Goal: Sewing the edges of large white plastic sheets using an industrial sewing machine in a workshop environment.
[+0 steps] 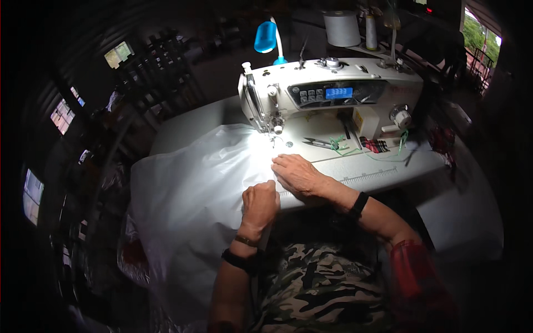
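A large sheet of thin whitish material (183, 172) spreads over the left of the sewing table and hangs down its front. Its right edge runs up to the needle area of a white sewing machine (333, 75), under a bright light. My left hand (260, 204) is closed on that edge near the table's front, knuckles up. Just ahead and to the right, my right hand (298, 174) has its fingers curled down on the edge close to the presser foot (273, 140). The fingertips of both hands are partly hidden.
Thread snips (320, 143), green thread (341, 145) and a plaid fabric scrap (373, 145) lie right of the needle. A small white box (366, 122) stands under the machine arm. Behind are a blue lamp (265, 37) and a large white thread cone (341, 29).
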A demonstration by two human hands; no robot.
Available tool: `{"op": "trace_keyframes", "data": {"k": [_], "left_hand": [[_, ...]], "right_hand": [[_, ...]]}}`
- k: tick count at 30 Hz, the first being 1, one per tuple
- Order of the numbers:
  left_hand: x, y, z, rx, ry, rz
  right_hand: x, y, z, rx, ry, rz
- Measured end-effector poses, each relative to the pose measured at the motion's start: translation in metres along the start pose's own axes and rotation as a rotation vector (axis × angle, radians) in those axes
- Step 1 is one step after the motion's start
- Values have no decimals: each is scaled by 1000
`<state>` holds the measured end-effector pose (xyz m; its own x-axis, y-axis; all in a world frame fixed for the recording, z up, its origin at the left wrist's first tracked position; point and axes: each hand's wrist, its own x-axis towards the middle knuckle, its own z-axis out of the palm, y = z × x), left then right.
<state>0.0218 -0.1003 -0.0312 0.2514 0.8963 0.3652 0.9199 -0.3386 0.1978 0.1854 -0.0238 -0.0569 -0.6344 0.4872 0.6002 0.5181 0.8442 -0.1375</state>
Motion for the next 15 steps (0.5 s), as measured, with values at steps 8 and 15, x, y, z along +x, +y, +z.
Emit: {"op": "trace_keyframes", "data": {"k": [8,15], "left_hand": [[22,7,19,-49,43,-57],[16,7,20,-175,133,-73]], "right_hand": [[1,1,-15,86,-39,60],[3,-1,-16,97,-55,78]]}}
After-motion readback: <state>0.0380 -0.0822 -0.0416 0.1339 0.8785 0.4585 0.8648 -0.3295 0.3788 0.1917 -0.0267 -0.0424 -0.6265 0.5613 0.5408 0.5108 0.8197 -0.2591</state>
